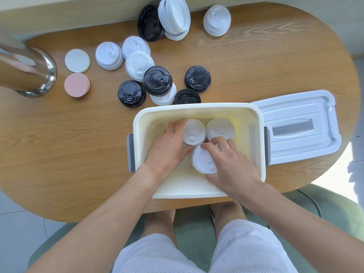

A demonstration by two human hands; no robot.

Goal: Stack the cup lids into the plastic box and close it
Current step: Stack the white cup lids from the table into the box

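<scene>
Both hands reach into the open cream rectangular plastic box point(197, 109) on the oval wooden desk point(78, 154). The left hand point(167, 148) curls its grip around 1 white lid stack point(194, 133); the right hand point(232, 164) pinches another white stack point(202, 160). The white box cover point(299, 125) lies just right of the box; loose black and white lids point(157, 80) sit behind it.

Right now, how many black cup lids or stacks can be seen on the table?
5: one stack at the far edge beside white lids; one left; one resting on white lids; one right; one partly hidden behind the plastic box.
</scene>
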